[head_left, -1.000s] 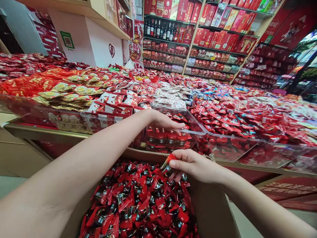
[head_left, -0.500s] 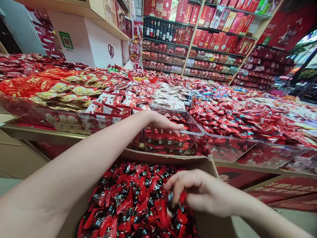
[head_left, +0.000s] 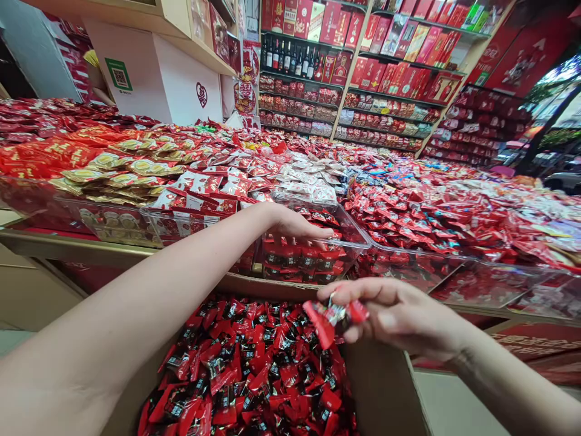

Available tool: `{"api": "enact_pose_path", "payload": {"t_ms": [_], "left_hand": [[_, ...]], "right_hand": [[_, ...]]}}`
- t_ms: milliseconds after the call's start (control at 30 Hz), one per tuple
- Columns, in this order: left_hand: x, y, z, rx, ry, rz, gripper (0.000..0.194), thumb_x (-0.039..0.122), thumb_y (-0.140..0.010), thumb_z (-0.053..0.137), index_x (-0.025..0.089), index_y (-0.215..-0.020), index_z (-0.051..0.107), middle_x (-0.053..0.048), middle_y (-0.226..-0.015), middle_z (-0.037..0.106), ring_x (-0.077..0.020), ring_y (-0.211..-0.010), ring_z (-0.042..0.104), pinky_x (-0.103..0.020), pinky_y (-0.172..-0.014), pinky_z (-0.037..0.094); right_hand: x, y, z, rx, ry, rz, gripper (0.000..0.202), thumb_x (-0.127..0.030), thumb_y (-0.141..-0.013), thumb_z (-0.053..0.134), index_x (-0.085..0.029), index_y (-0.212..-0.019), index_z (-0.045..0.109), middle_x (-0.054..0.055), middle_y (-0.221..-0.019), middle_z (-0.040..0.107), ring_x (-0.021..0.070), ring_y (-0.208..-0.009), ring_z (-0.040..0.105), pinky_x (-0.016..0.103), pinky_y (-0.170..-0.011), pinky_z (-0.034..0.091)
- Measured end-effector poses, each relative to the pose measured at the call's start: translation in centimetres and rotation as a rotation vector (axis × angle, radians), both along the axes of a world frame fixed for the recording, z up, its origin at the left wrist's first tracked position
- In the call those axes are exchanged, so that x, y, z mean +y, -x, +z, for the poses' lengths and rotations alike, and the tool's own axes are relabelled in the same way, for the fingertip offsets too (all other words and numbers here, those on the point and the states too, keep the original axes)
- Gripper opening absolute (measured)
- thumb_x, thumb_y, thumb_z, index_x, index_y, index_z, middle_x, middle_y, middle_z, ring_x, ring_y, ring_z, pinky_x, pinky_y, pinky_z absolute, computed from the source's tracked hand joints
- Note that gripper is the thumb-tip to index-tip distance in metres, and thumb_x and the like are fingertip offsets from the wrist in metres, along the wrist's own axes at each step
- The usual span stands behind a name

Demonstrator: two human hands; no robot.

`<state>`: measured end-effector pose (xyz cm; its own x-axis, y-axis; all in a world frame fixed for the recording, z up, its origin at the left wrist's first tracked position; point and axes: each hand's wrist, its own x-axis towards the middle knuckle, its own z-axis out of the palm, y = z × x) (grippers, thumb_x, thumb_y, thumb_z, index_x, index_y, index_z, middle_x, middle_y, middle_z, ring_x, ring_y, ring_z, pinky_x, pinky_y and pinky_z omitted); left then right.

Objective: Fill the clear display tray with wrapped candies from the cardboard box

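Note:
My right hand [head_left: 385, 309] is closed on a few wrapped candies [head_left: 333, 315], red and black with shiny wrappers, above the right part of a cardboard box [head_left: 379, 381]. Many candies of the same kind [head_left: 254, 363] fill the box below. Farther forward, my left hand [head_left: 299, 225] reaches across the box and lies stretched out inside a clear plastic bin [head_left: 358, 242]. Its palm faces down over packed red-and-black candies [head_left: 308, 260], and the fingertips are partly hidden by the bin's front wall and the hand itself.
Adjoining clear bins hold gold-and-red packets [head_left: 122, 163] at left and red packets [head_left: 408, 212] at right. A white pillar [head_left: 136, 79] stands at back left. Shelves with bottles [head_left: 288, 57] and red boxes line the back. Part of a person [head_left: 97, 75] shows beside the pillar.
My right hand has risen from the candy heap in the box toward the bin, lifting a few candies. The left hand stays in the bin. Part of a person has appeared beside the pillar.

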<state>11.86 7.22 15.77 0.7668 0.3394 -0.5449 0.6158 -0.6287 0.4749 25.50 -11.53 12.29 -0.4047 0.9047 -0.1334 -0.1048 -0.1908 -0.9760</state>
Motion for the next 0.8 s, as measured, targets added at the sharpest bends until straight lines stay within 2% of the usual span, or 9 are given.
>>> {"api": "enact_pose_path", "payload": {"t_ms": [67, 133, 233, 367, 467, 600, 800], "left_hand": [[0.1, 0.0, 0.0, 0.044, 0.093, -0.01, 0.073, 0.078, -0.064, 0.018, 0.038, -0.122, 0.039, 0.002, -0.134, 0.036, -0.0307, -0.112, 0.042, -0.042, -0.09, 0.034], [0.4, 0.1, 0.0, 0.047, 0.125, -0.006, 0.075, 0.078, -0.063, 0.02, 0.037, -0.123, 0.037, 0.002, -0.135, 0.033, -0.0314, -0.114, 0.038, -0.043, -0.093, 0.031], [0.9, 0.1, -0.3, 0.031, 0.11, 0.002, 0.072, 0.076, -0.065, 0.022, 0.038, -0.125, 0.034, 0.001, -0.134, 0.035, -0.0314, -0.119, 0.032, -0.044, -0.096, 0.026], [1.2, 0.2, -0.5, 0.023, 0.118, -0.002, 0.07, 0.074, -0.067, 0.023, 0.037, -0.126, 0.033, 0.0, -0.134, 0.036, -0.0313, -0.118, 0.033, -0.045, -0.095, 0.027], [1.1, 0.2, -0.4, 0.027, 0.13, -0.009, 0.071, 0.075, -0.066, 0.022, 0.037, -0.124, 0.036, 0.0, -0.132, 0.039, -0.0317, -0.117, 0.035, -0.044, -0.094, 0.029], [0.9, 0.1, -0.3, 0.023, 0.138, -0.004, 0.07, 0.075, -0.066, 0.023, 0.038, -0.124, 0.036, 0.001, -0.131, 0.04, -0.0302, -0.116, 0.037, -0.042, -0.094, 0.03], [1.0, 0.1, -0.5, 0.025, 0.138, 0.013, 0.069, 0.073, -0.068, 0.022, 0.036, -0.125, 0.034, -0.001, -0.133, 0.037, -0.0292, -0.113, 0.041, -0.042, -0.093, 0.031]], "right_hand": [[0.9, -1.1, 1.7, -0.21, -0.174, -0.172, 0.028, -0.028, -0.069, 0.061, -0.02, -0.096, 0.06, 0.008, -0.115, 0.053, 0.0177, -0.087, 0.056, 0.031, -0.072, 0.048], [2.1, -2.1, 3.4, -0.45, -0.38, -0.359, 0.031, -0.026, -0.07, 0.06, -0.021, -0.1, 0.056, 0.007, -0.102, 0.059, 0.0154, -0.079, 0.057, 0.03, -0.071, 0.047], [4.4, -3.5, 5.2, -0.688, -0.604, -0.479, 0.039, -0.021, -0.07, 0.057, -0.022, -0.108, 0.046, 0.003, -0.084, 0.061, 0.016, -0.075, 0.057, 0.031, -0.068, 0.046], [7.1, -4.6, 5.9, -0.99, -0.674, -0.378, 0.03, -0.015, -0.07, 0.053, -0.019, -0.1, 0.049, 0.005, -0.091, 0.061, 0.0182, -0.087, 0.056, 0.033, -0.078, 0.043], [8.3, -4.7, 5.9, -1.15, -0.641, -0.203, 0.027, -0.012, -0.07, 0.049, -0.02, -0.096, 0.053, 0.004, -0.096, 0.061, 0.0175, -0.091, 0.055, 0.031, -0.082, 0.042], [8.9, -4.2, 6.0, -1.251, -0.606, 0.01, 0.028, -0.009, -0.069, 0.046, -0.019, -0.093, 0.055, 0.002, -0.093, 0.061, 0.0164, -0.086, 0.055, 0.027, -0.076, 0.043], [9.6, -3.5, 5.9, -1.338, -0.486, 0.177, 0.018, -0.013, -0.072, 0.045, -0.017, -0.082, 0.059, 0.001, -0.075, 0.061, 0.0133, -0.066, 0.053, 0.024, -0.061, 0.04]]}}
